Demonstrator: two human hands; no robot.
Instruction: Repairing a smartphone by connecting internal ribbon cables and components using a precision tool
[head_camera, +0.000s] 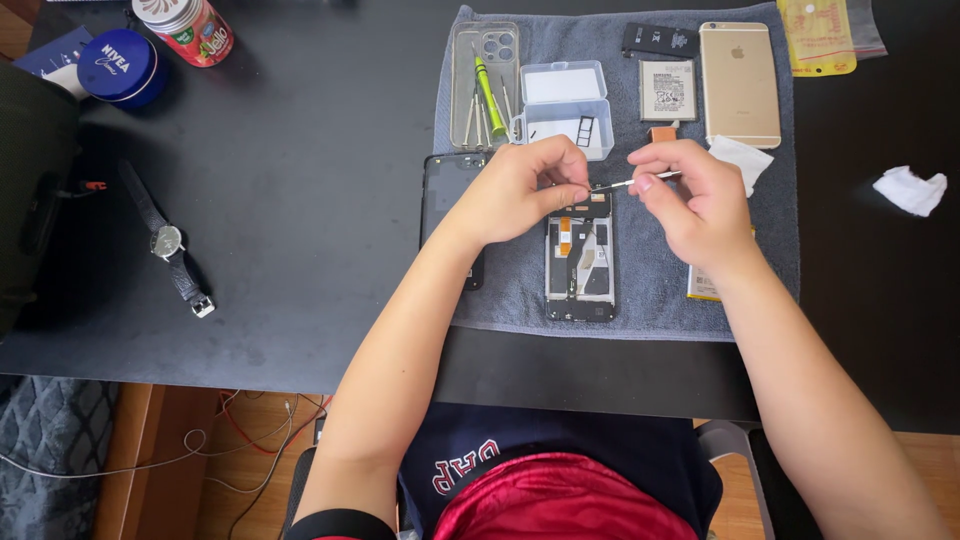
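The fingers of the left hand are pinched narrow at the tip of a thin silver metal tool; whatever they nip there is too small to tell. The right hand grips the tool's other end between thumb and forefinger, holding it level, probably so both hands can steady fine work.

Both hands hover just above the top edge of the opened black phone frame, which lies flat with its inner parts upward on a grey towel, likely laid down to cushion it and catch small pieces.

Beyond the frame stands a clear plastic parts box, with a green-handled screwdriver resting in a clear phone case to its left. A gold phone lies face down to the far right of the frame, and a dark back cover just left of it. Well left of the frame, on the black worktop, lies a wristwatch.
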